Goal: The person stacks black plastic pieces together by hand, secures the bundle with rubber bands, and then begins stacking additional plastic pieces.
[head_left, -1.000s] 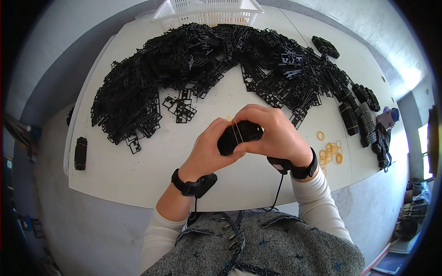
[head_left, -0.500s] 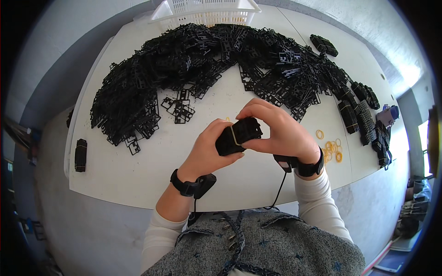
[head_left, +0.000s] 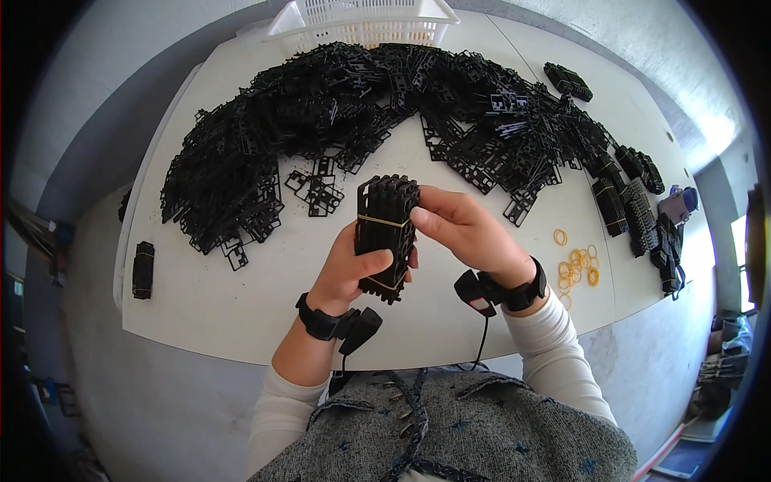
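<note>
A bundle of black plastic frames (head_left: 384, 241) stands nearly upright above the table, with one rubber band (head_left: 382, 220) round its upper part and another near its lower end. Wrapped about its lower half is my left hand (head_left: 350, 269), thumb across the front. My right hand (head_left: 458, 229) pinches the bundle's upper right edge between thumb and fingers; some of those fingertips are hidden behind it. Beyond both hands lies a large curved heap of loose black frames (head_left: 321, 108). Yellow rubber bands (head_left: 580, 265) lie scattered to the right of my right hand.
Banded bundles (head_left: 610, 206) cluster at the table's right side, near a purple-grey object (head_left: 677, 205). One more bundle (head_left: 142, 271) lies at the left edge, and another (head_left: 567, 81) at the far right. A white plastic basket (head_left: 361, 24) stands at the back. Cables hang from both wrist devices.
The bundle has turned from lying sideways to nearly upright, so two bands now show. My right hand has shifted from over its end to its upper right edge.
</note>
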A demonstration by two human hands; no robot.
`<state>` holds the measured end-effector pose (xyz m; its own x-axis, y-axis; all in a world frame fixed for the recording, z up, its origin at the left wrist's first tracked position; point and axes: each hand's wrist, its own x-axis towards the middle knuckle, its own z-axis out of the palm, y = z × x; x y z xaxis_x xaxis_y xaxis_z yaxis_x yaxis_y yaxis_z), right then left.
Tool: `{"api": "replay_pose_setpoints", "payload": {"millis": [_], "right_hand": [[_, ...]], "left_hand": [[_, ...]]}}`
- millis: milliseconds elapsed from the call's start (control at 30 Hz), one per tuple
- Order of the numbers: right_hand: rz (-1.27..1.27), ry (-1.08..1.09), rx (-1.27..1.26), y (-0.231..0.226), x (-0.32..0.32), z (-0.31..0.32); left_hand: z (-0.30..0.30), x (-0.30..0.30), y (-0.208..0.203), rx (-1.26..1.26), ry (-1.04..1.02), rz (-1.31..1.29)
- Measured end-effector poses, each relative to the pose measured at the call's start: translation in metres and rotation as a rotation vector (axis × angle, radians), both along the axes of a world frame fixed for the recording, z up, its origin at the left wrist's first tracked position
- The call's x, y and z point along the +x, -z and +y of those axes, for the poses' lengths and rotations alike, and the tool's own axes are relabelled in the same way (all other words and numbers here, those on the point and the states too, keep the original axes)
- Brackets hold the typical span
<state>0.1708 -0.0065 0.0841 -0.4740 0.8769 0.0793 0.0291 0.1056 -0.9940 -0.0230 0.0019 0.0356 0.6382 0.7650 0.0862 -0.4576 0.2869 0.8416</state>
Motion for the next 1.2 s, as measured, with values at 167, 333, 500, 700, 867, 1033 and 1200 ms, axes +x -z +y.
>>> {"api": "replay_pose_setpoints", "payload": {"millis": [167,333,500,700,867,1033,1200], "right_hand": [[-0.105,-0.001,0.081,0.006,-0.002,0.003],[-0.124,0.08,0.181,0.016,-0.008,0.006],[0.219,-0.054,-0.134,0.014,-0.008,0.005],[0.085,0.039,-0.155,0.012,-0.002,0.015],[0.034,0.094,-0.127,0.02,0.005,0.023],[-0.402,0.214,0.128,0.016,0.019,0.026],[-0.494,0.363,0.693,0.017,0.003,0.019]], "left_hand": [[-0.003,0.004,0.001,0.065,-0.142,0.14],[-0.002,0.011,0.007,0.133,-0.239,0.175],[0.0,0.01,0.008,0.14,-0.161,0.123],[0.011,0.001,0.019,-0.031,0.036,-0.301],[0.014,0.003,0.02,0.021,0.013,-0.214],[0.012,0.003,0.014,-0.109,-0.163,-0.253],[0.012,0.007,0.019,-0.289,-0.173,-0.299]]}}
